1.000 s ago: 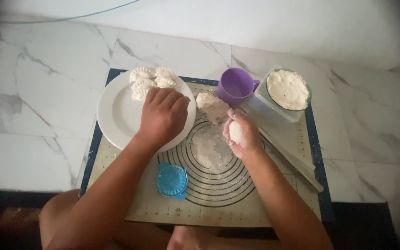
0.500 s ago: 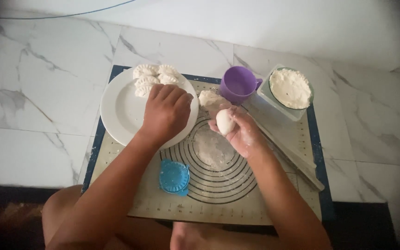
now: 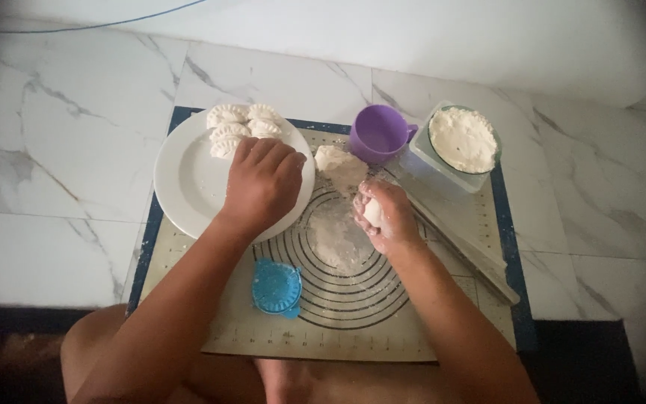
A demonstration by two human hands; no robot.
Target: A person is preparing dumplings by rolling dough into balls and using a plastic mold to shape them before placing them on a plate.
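Observation:
My left hand hovers palm-down over the right part of a white plate, fingers curled, near several folded white dumplings lined up at the plate's far edge. Whether it holds anything is hidden under the hand. My right hand is closed around a small ball of white dough above the floured middle of a round-marked baking mat. A larger lump of dough lies on the mat just beyond that hand.
A blue round dumpling press lies on the mat near me. A purple cup and a clear tub of flour stand at the mat's far right. A long rolling pin lies diagonally on the right. Marble floor tiles surround the mat.
My right hand with the dough ball moved slightly toward the far side, then settled over the floured centre. My left hand stayed over the plate.

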